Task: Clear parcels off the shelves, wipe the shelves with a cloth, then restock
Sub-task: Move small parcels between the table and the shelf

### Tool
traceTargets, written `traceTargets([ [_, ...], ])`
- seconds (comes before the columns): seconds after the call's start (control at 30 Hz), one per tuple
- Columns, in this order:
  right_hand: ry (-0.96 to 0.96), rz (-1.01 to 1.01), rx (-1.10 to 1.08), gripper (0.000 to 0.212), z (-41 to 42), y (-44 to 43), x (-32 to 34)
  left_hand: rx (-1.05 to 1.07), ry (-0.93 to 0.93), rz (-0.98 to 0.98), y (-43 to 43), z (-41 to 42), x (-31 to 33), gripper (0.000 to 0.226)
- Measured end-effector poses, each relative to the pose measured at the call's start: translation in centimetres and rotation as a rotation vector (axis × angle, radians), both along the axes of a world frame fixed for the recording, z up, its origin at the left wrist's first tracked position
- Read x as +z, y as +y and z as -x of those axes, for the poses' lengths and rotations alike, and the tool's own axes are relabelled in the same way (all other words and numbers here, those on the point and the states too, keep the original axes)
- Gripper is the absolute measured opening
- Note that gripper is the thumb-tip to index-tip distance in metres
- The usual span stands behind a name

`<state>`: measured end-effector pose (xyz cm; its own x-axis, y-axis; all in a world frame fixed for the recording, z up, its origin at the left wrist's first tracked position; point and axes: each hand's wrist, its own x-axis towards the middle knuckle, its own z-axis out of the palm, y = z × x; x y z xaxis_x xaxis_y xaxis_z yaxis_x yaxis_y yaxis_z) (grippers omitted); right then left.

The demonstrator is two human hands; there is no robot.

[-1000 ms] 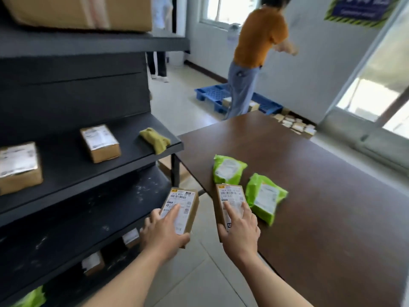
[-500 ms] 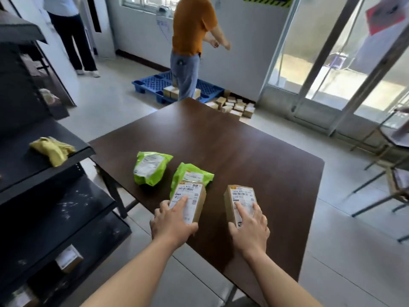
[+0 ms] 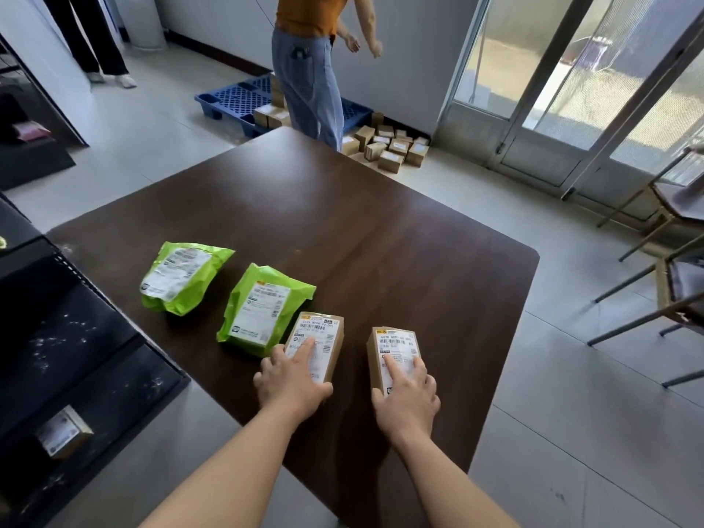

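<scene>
Two small cardboard parcels with white labels lie on the dark brown table [image 3: 381, 238] near its front edge. My left hand [image 3: 291, 381] grips the left box [image 3: 322, 337], index finger along its label. The right box [image 3: 394, 346] is held the same way by my right hand [image 3: 407, 394]. Two green mailer bags, one at the far left [image 3: 181, 276] and one beside the left box [image 3: 263, 308], rest on the table. The black shelves [image 3: 76, 356] stand at the left, with one small parcel [image 3: 63, 436] on a low level.
A person in an orange top [image 3: 308, 66] stands beyond the table by a blue pallet [image 3: 236, 99] and a heap of small boxes [image 3: 388, 146] on the floor. Another person's legs [image 3: 91, 43] show at the back left. Metal chairs [image 3: 670, 276] stand at the right.
I turned from the shelves to the table, carrying both boxes across. They now sit down on the tabletop beside the green bags, still in my hands.
</scene>
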<state>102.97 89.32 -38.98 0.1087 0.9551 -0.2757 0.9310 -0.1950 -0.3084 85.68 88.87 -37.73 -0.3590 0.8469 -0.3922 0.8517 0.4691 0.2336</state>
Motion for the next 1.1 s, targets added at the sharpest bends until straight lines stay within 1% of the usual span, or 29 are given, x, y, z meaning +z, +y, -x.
traceTargets([
  [0.2,-0.022,0.010,0.031,0.063,-0.3,1.2,-1.6,0.009,0.038,0.014,1.7,-0.8,-1.8,0.092],
  [0.27,0.003,0.034,0.036,0.064,-0.3,1.5,-1.9,0.009,0.036,0.009,2.1,-1.1,-2.2,0.093],
  [0.47,0.064,0.086,0.027,0.060,0.0,1.8,-2.0,0.041,-0.070,0.026,1.9,-1.4,-2.8,0.091],
  [0.67,0.112,0.026,0.082,0.051,0.4,2.5,-0.6,0.136,-0.175,-0.095,1.7,-0.8,-1.2,0.066],
  [0.8,0.217,-0.016,0.139,0.049,2.2,3.1,1.1,0.232,-0.317,-0.216,0.8,0.7,0.8,0.043],
  [0.87,0.274,-0.044,0.185,0.048,3.7,3.2,2.0,0.292,-0.358,-0.284,-0.1,2.0,1.7,0.032],
  [0.97,0.314,-0.087,0.238,0.047,6.0,3.2,3.4,0.374,-0.370,-0.366,-1.2,4.1,2.9,0.025],
  [1.1,0.377,-0.101,0.304,0.043,10.0,3.2,5.2,0.481,-0.401,-0.464,-2.4,8.0,4.4,0.024],
])
